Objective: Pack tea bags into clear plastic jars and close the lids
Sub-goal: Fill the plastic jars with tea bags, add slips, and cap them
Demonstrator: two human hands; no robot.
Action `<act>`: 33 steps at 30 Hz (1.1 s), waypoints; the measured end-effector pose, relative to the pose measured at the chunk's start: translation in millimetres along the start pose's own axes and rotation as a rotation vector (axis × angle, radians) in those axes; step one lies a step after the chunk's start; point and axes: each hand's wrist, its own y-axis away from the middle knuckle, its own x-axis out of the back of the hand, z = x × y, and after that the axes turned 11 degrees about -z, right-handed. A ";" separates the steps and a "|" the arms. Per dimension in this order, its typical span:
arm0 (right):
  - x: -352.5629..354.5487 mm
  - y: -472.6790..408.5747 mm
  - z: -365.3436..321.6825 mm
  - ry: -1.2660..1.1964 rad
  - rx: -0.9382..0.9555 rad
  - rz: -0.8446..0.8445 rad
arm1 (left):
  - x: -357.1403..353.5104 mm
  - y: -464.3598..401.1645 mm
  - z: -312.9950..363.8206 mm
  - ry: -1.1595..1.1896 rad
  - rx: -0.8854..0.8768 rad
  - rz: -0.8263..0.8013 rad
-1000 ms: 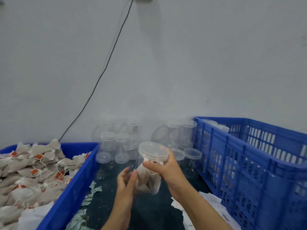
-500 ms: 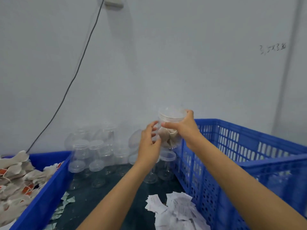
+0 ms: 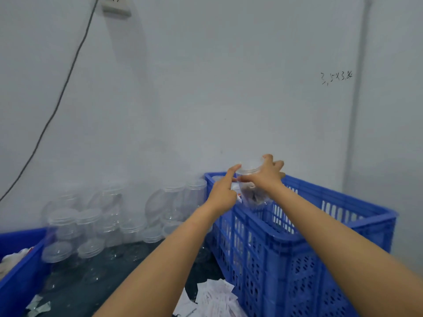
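Holding a filled jar over the right-hand crate, the person looks about done with this one; judged as the drop-off step.

Far left: blue bin [image 3: 16, 268], only its corner in view, a few tea bags [image 3: 9, 261] showing inside, kept close for refills probably.

Next, empty clear jars [image 3: 75, 227] stacked and lying against the wall [image 3: 206, 88] on the dark surface [image 3: 128, 268], some with lids on, within reach as stock. A cable [image 3: 57, 104] runs down the wall from a socket [image 3: 115, 6].

Paper scraps [image 3: 212, 298] lie on the surface near the bottom middle, just beside the crate.

Left hand [image 3: 223, 191]: index finger straight, tip touching the jar near its lid, other fingers loosely curled, holding nothing; likely just steadying.

Jar [image 3: 253, 193] with tea bags inside: held in the air above the near-left corner of the blue crate [image 3: 297, 248], lid [image 3: 248, 169] on top; cannot tell if it is fully closed.

Right hand [image 3: 266, 175]: fingers curled over the lid rim from above, thumb at the side, gripping the jar's top, so it can be lowered straight down into the crate.

Inside the crate, another lidded jar [image 3: 216, 178] seems to sit at the far-left corner, blurred. Handwritten marks [image 3: 336, 77] on the wall at right.

Risk: top-only grip, lid could pop if loose.
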 end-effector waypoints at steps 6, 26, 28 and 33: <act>-0.1 -17.7 15.2 0.020 -0.222 -0.364 | -9.6 -20.3 -28.7 -0.432 0.094 0.065; -27.0 -38.5 46.0 -0.027 -0.331 -0.686 | -5.6 -31.2 -52.9 -0.718 0.027 -0.096; -27.2 -38.4 44.1 -0.069 -0.330 -0.666 | -6.0 -28.7 -52.5 -0.725 0.020 -0.102; -23.5 -40.2 35.2 -0.109 -0.338 -0.606 | -3.1 -15.5 -60.9 -0.604 -0.018 -0.038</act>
